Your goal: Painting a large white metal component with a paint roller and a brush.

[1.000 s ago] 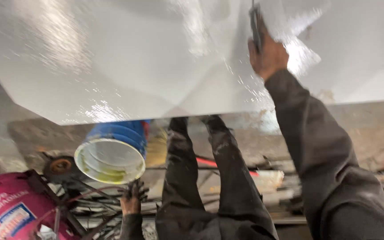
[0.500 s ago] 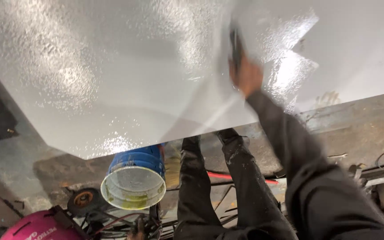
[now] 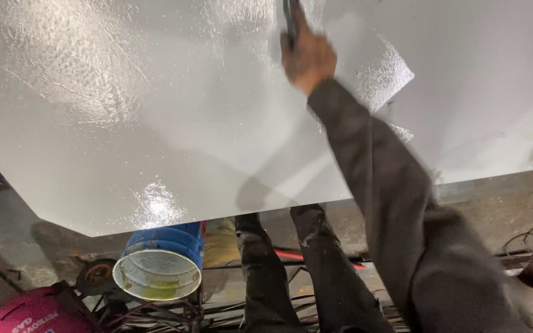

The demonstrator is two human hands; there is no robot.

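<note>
A large white panel [image 3: 155, 123], glossy with wet paint, fills most of the head view. My right hand [image 3: 308, 57] reaches out over it at the top centre, closed around a dark tool handle [image 3: 290, 21] whose head is cut off by the frame's top edge. The dark sleeve of that arm runs down to the lower right. My left hand is out of view. Below the panel's near edge my two legs [image 3: 291, 271] in dark trousers stand on the floor.
A blue bucket [image 3: 158, 271] with a pale, stained inside sits on the floor left of my legs. A pink gas cylinder [image 3: 29, 314] lies at the bottom left beside a grinder disc [image 3: 97, 274]. Cables and metal rods litter the floor at right and below.
My right hand with the tool has swept leftward and further up the panel. The view has shifted, so the bucket and cylinder sit more to the right in the frame.
</note>
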